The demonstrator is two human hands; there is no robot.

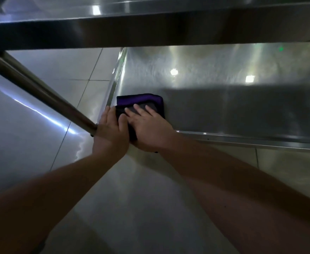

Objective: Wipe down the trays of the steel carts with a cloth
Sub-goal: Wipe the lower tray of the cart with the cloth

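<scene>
- While both forearms reach in from the 6 o'clock edge, the right hand [147, 129] lies on a dark cloth [141, 103] with its fingers straight and spread, pressing it flat against the lower tray [224, 107] of the steel cart.
- The left hand [110, 132] sits just beside it at 9 o'clock, thumb and fingers curled onto the cloth's near-left edge, by the tray's corner.
- The cloth (black with a purple band along its far side) lies in the tray's near-left corner, touching the raised rim.
- A steel leg tube [40, 90] slants from 10 o'clock down to that corner, ending right at the left hand.
- The upper tray [150, 33] spans the 12 o'clock edge, shading part of the lower one.
- Pale floor tiles [58, 70] show at 9 o'clock and at 6 o'clock under the arms; ceiling lights glint on the lower tray.
</scene>
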